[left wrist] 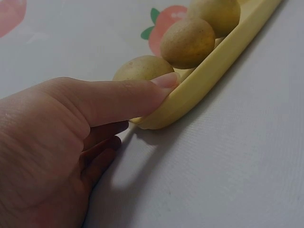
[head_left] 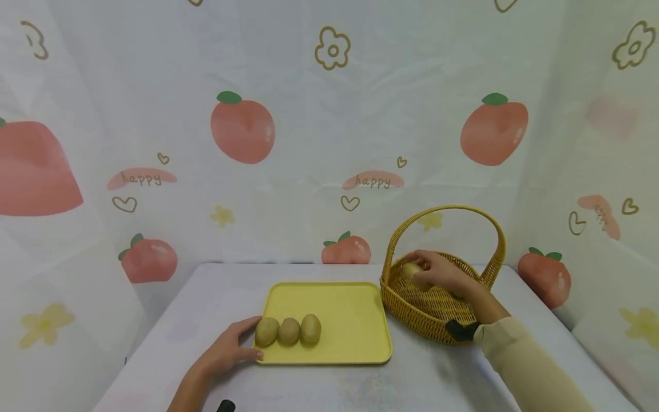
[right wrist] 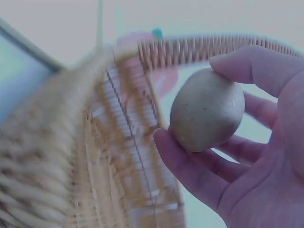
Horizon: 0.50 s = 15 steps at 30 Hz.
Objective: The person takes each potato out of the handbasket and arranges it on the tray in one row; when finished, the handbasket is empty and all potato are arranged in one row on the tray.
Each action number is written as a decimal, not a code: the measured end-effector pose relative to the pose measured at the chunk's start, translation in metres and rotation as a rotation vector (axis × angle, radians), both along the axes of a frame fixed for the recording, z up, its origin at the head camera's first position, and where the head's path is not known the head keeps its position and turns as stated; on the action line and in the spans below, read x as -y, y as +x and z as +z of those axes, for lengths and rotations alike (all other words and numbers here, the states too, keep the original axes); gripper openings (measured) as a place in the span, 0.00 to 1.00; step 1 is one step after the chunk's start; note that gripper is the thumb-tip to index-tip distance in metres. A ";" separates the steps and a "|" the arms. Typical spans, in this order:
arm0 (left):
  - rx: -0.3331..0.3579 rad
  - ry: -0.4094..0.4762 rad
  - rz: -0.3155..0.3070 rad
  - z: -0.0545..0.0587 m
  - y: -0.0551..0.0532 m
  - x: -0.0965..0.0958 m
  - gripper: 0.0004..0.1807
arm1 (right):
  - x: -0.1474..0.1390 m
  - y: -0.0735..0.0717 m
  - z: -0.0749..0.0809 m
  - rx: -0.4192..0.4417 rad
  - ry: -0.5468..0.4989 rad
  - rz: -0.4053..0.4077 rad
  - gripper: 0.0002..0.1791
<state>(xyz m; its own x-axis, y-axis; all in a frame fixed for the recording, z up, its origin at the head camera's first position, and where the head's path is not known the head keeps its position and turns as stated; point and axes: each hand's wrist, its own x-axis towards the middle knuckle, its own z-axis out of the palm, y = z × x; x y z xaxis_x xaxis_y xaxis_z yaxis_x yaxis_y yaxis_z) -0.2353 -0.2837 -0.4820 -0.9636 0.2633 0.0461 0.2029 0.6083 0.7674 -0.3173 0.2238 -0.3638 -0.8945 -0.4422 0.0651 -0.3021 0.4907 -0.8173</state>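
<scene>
Right hand (head_left: pixel 441 273) pinches one potato (right wrist: pixel 207 110) just inside the basket's left rim (head_left: pixel 407 316); left hand (head_left: pixel 231 346), thumb and fingers apart, touches tray (head_left: pixel 355 320) by its near-left corner, beside three potatoes (head_left: pixel 289 331); likely mid-transfer, next move needing clearance from handle (head_left: pixel 453 206).

A tray (head_left: pixel 355 320) is set on the counter (head_left: pixel 334 389), and a basket (head_left: pixel 417 317) is placed just beside it on the right. Three potatoes (head_left: pixel 289 331) are lined up side by side on the tray's left part, toward its near edge. The tray's left edge is touched by the left hand (head_left: pixel 229 349). Another potato (head_left: pixel 411 270) is held at the basket by the right hand's (head_left: pixel 447 274) fingers (right wrist: pixel 194 178). Behind the counter, a cloth (head_left: pixel 304 114) is hung.
</scene>
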 end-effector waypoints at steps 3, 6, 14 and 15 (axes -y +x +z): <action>-0.009 0.000 -0.008 0.000 0.000 0.000 0.48 | 0.009 0.011 0.000 -0.019 -0.056 0.057 0.27; -0.021 -0.001 -0.030 -0.001 0.000 0.001 0.48 | 0.019 0.022 -0.002 -0.038 -0.085 0.096 0.25; -0.039 0.005 -0.053 0.001 0.000 0.001 0.48 | 0.045 0.038 -0.014 -0.017 -0.162 0.158 0.30; -0.040 0.003 -0.051 0.001 0.000 0.001 0.48 | 0.049 0.038 -0.017 -0.010 -0.165 0.168 0.31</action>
